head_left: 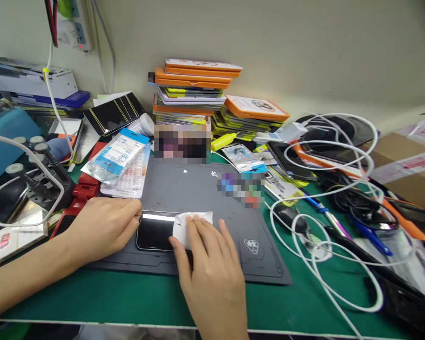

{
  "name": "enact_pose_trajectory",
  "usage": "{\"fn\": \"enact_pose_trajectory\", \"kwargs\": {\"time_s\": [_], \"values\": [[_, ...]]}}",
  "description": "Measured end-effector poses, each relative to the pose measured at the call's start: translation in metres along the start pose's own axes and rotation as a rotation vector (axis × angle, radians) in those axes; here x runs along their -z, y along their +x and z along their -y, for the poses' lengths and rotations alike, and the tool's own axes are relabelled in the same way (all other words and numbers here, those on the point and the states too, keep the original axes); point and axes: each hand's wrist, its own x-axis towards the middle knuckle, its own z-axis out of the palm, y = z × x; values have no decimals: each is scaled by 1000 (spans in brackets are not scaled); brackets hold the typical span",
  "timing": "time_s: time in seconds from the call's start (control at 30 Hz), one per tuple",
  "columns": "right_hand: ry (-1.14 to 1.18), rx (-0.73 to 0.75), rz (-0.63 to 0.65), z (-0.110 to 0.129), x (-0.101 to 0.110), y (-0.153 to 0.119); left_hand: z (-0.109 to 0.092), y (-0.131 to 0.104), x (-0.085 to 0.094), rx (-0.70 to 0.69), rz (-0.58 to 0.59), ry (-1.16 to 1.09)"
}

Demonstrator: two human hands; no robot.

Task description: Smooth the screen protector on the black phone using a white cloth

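at the clock's center, flat on a dark gray mat [177, 186], lies a black-screened phone [156, 233], its length running from nine to three o'clock, with a bright strip of light reflected along the twelve o'clock side. at nine o'clock the left hand [111, 224] is at the phone's end, fingers curled together; whether they pinch its edge, i cannot tell. at four o'clock the right hand [210, 264] lies over a white cloth [180, 231], its fingers slightly apart and laid down on it, the thumb apart from them. the cloth covers part of the phone's three o'clock end. toward eleven o'clock, blue-and-white packets [115, 156] overlap beside the mat. close to twelve o'clock, orange cases [194, 78] stand piled near the wall [304, 47]. between two and three o'clock, well apart from the phone, sits a cardboard box [407, 189]. at six o'clock, the green bench top [145, 297] shows.
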Motion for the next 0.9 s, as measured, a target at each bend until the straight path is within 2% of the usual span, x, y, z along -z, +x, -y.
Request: {"fn": "enact_pose_trajectory", "kwargs": {"time_s": [0.27, 0.4, 0.57, 0.73, 0.9], "values": [[161, 22, 117, 42, -10, 15, 2, -1, -2, -4, -19, -12], [211, 75, 165, 48, -10, 19, 3, 0, 0, -14, -10, 1], [180, 68, 141, 25, -2, 14, 3, -1, -1, -24, -29, -8], [35, 78, 67, -8, 9, -9, 2, 0, -1, -15, -1, 3], [52, 149, 66, -18, 20, -35, 0, 2, -1, -18, -11, 2]]}}
